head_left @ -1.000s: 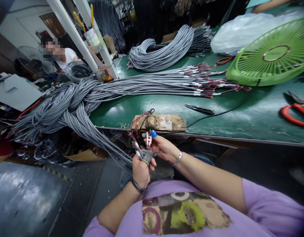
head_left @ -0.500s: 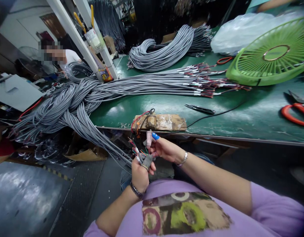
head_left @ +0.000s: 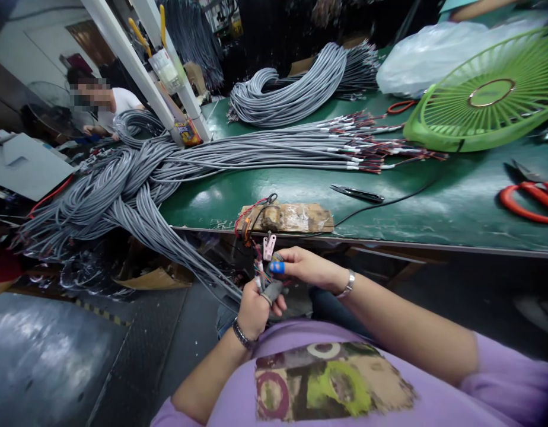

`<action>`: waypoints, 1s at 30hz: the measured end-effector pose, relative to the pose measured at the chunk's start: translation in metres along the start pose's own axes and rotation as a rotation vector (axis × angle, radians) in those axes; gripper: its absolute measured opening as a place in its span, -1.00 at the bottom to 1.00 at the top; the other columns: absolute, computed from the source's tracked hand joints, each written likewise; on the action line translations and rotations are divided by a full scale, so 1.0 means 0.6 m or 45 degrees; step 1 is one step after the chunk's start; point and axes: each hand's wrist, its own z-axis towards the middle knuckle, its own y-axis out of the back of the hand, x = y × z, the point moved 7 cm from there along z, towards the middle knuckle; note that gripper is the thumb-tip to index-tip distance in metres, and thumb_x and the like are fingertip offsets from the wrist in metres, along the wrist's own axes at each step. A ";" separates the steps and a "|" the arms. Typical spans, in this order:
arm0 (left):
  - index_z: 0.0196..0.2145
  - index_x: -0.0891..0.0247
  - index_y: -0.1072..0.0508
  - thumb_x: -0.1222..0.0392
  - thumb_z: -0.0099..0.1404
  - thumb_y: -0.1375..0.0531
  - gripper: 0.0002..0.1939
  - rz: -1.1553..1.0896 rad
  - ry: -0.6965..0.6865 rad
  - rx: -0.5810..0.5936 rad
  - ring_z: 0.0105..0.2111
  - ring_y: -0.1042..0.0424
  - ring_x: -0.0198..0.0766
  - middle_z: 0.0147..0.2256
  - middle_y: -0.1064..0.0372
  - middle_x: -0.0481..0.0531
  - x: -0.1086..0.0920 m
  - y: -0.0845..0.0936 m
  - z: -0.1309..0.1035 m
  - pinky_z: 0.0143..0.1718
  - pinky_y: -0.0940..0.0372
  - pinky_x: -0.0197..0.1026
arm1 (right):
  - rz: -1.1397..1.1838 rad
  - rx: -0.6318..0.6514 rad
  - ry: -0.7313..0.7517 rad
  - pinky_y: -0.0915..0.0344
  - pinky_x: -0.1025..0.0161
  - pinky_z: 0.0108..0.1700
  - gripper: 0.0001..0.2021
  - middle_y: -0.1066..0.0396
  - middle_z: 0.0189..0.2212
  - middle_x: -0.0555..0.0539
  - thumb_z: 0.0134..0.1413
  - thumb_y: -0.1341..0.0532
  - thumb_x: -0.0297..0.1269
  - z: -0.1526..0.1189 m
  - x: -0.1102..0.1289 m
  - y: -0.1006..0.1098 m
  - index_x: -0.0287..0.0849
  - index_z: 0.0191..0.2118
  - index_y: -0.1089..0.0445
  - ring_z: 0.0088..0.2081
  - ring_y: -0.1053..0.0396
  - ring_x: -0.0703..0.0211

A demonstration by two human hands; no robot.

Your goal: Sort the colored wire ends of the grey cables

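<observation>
My left hand (head_left: 255, 307) is closed around the stripped end of some grey cables (head_left: 212, 281), with a grey cover on its thumb. Thin coloured wires (head_left: 260, 274) stick up out of that grip. My right hand (head_left: 296, 265), a blue band round one finger, pinches at the wires close above the left thumb; exactly which wires it holds is hidden. Just past the right fingertips a pale pink clip (head_left: 269, 246) hangs by the bench edge, below a wooden block (head_left: 300, 218) with red and black leads.
Long grey cable bundles (head_left: 256, 151) lie along the green bench (head_left: 220, 204). Small black snips (head_left: 357, 194), red-handled scissors (head_left: 529, 198), a green fan (head_left: 487, 95) and a plastic bag (head_left: 416, 56) lie to the right. A white post (head_left: 136, 65) rises at left; a person (head_left: 123, 102) sits beyond.
My right hand has moved down from the pink clip to the wires beside my left thumb. The clip now shows uncovered. The left hand keeps its grip on the cables, shifted slightly right.
</observation>
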 end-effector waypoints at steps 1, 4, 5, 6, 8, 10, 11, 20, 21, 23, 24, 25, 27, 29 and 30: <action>-0.55 0.31 -0.36 -0.12 0.08 -0.27 -0.59 -0.056 -0.013 -0.068 -0.78 -0.19 -0.45 -0.71 -0.32 -0.06 0.000 0.006 0.001 -0.73 -0.03 -0.38 | 0.060 -0.061 -0.013 -0.25 0.35 -0.42 -0.65 -0.38 -0.54 0.02 -0.15 -0.36 -0.02 -0.002 -0.008 0.009 -0.26 -0.46 -0.41 -0.52 -0.27 0.34; -0.51 0.31 -0.36 -0.16 0.05 -0.29 -0.57 -0.173 -0.059 -0.197 -0.77 -0.18 -0.46 -0.70 -0.33 -0.08 0.002 0.018 0.006 -0.73 -0.04 -0.39 | 0.213 -0.142 -0.067 -0.31 0.31 -0.37 -0.60 -0.40 -0.45 -0.01 -0.16 -0.36 0.03 -0.013 -0.038 0.017 -0.24 -0.36 -0.40 -0.48 -0.28 0.34; -0.51 0.31 -0.36 -0.17 0.05 -0.29 -0.57 -0.189 -0.069 -0.215 -0.77 -0.18 -0.46 -0.70 -0.33 -0.08 0.003 0.019 0.008 -0.73 -0.04 -0.39 | 0.214 -0.142 -0.060 -0.30 0.31 -0.39 -0.60 -0.39 -0.45 0.00 -0.18 -0.38 0.00 -0.017 -0.045 0.013 -0.24 -0.34 -0.40 -0.49 -0.26 0.34; -0.52 0.31 -0.36 -0.17 0.05 -0.29 -0.56 -0.197 -0.077 -0.225 -0.76 -0.19 -0.46 -0.70 -0.33 -0.08 0.004 0.019 0.009 -0.73 -0.04 -0.39 | 0.196 -0.145 -0.039 -0.28 0.33 -0.41 -0.60 -0.38 -0.45 0.00 -0.20 -0.40 -0.03 -0.020 -0.049 0.007 -0.23 -0.31 -0.40 -0.48 -0.26 0.33; -0.54 0.31 -0.36 -0.16 0.07 -0.28 -0.56 -0.200 -0.091 -0.224 -0.76 -0.20 -0.46 -0.69 -0.33 -0.07 0.004 0.017 0.012 -0.72 -0.03 -0.39 | 0.159 -0.253 0.081 -0.21 0.35 -0.46 -0.63 -0.37 -0.50 0.02 -0.17 -0.39 -0.05 -0.026 -0.043 0.001 -0.22 -0.36 -0.36 -0.48 -0.27 0.31; -0.55 0.32 -0.36 -0.15 0.10 -0.26 -0.57 -0.185 -0.099 -0.187 -0.75 -0.23 -0.46 -0.68 -0.36 -0.05 0.003 0.015 0.013 -0.71 -0.01 -0.39 | 0.163 -0.263 0.170 -0.20 0.31 -0.46 -0.65 -0.33 -0.59 0.05 -0.10 -0.34 -0.01 -0.027 -0.033 -0.013 -0.19 -0.42 -0.30 -0.53 -0.27 0.29; -0.55 0.32 -0.37 -0.14 0.12 -0.25 -0.58 -0.169 -0.102 -0.156 -0.74 -0.25 -0.45 -0.67 -0.38 -0.03 0.004 0.013 0.013 -0.71 0.00 -0.39 | 0.165 -0.251 0.197 -0.20 0.30 -0.46 -0.65 -0.31 -0.63 0.06 -0.08 -0.33 0.00 -0.027 -0.027 -0.019 -0.18 -0.44 -0.28 -0.55 -0.26 0.28; -0.61 0.34 -0.42 -0.13 0.18 -0.20 -0.54 0.143 -0.104 0.069 -0.71 -0.31 -0.39 -0.66 -0.42 0.07 0.022 0.007 -0.002 -0.66 -0.06 -0.34 | 0.130 -0.117 -0.005 -0.10 0.34 -0.57 -0.69 -0.26 -0.72 0.11 -0.11 -0.32 -0.05 -0.007 -0.040 -0.037 -0.17 -0.48 -0.27 -0.68 -0.19 0.33; -0.61 0.34 -0.41 -0.14 0.17 -0.20 -0.54 0.098 -0.102 0.033 -0.71 -0.31 -0.39 -0.65 -0.42 0.07 0.023 0.010 -0.002 -0.66 -0.06 -0.35 | 0.150 -0.121 -0.004 -0.08 0.35 -0.58 -0.68 -0.25 -0.72 0.11 -0.12 -0.32 -0.04 -0.005 -0.042 -0.037 -0.17 -0.48 -0.27 -0.69 -0.17 0.34; -0.59 0.34 -0.40 -0.15 0.16 -0.22 -0.55 -0.040 -0.104 -0.071 -0.72 -0.31 -0.40 -0.65 -0.43 0.06 0.023 0.017 -0.001 -0.69 -0.02 -0.36 | 0.195 -0.146 0.018 -0.04 0.36 -0.59 -0.66 -0.24 -0.73 0.13 -0.13 -0.33 -0.01 0.001 -0.042 -0.037 -0.18 -0.47 -0.27 -0.70 -0.14 0.37; -0.58 0.34 -0.40 -0.15 0.14 -0.23 -0.56 -0.114 -0.109 -0.122 -0.73 -0.31 -0.40 -0.65 -0.42 0.05 0.022 0.020 -0.001 -0.70 -0.01 -0.37 | 0.208 -0.168 0.037 -0.02 0.37 -0.59 -0.65 -0.24 -0.72 0.13 -0.13 -0.33 -0.01 0.003 -0.042 -0.036 -0.18 -0.46 -0.27 -0.70 -0.13 0.38; -0.56 0.33 -0.39 -0.14 0.12 -0.24 -0.57 -0.182 -0.114 -0.168 -0.73 -0.30 -0.40 -0.66 -0.42 0.03 0.020 0.023 -0.001 -0.71 0.00 -0.38 | 0.215 -0.197 0.057 -0.01 0.37 -0.58 -0.64 -0.23 -0.71 0.13 -0.14 -0.35 -0.01 0.005 -0.041 -0.034 -0.19 -0.47 -0.27 -0.70 -0.12 0.39; -0.53 0.33 -0.38 -0.14 0.08 -0.27 -0.58 -0.291 -0.113 -0.238 -0.74 -0.30 -0.40 -0.67 -0.40 0.00 0.017 0.026 0.000 -0.72 0.01 -0.39 | 0.218 -0.254 0.083 0.01 0.37 -0.58 -0.63 -0.23 -0.69 0.12 -0.17 -0.37 -0.02 0.009 -0.040 -0.029 -0.20 -0.49 -0.28 -0.67 -0.11 0.41; -0.53 0.32 -0.37 -0.13 0.04 -0.30 -0.58 -0.367 -0.110 -0.299 -0.75 -0.29 -0.41 -0.68 -0.39 -0.02 0.013 0.030 -0.001 -0.73 0.01 -0.40 | 0.232 -0.305 0.082 0.01 0.37 -0.57 -0.64 -0.24 -0.66 0.11 -0.18 -0.39 -0.05 0.011 -0.044 -0.025 -0.21 -0.50 -0.29 -0.65 -0.10 0.41; -0.53 0.32 -0.36 -0.13 0.03 -0.31 -0.58 -0.397 -0.109 -0.322 -0.75 -0.28 -0.42 -0.68 -0.39 -0.03 0.012 0.031 -0.001 -0.73 0.00 -0.41 | 0.246 -0.332 0.076 0.00 0.37 -0.56 -0.65 -0.23 -0.66 0.10 -0.18 -0.39 -0.06 0.011 -0.046 -0.023 -0.21 -0.50 -0.30 -0.64 -0.09 0.42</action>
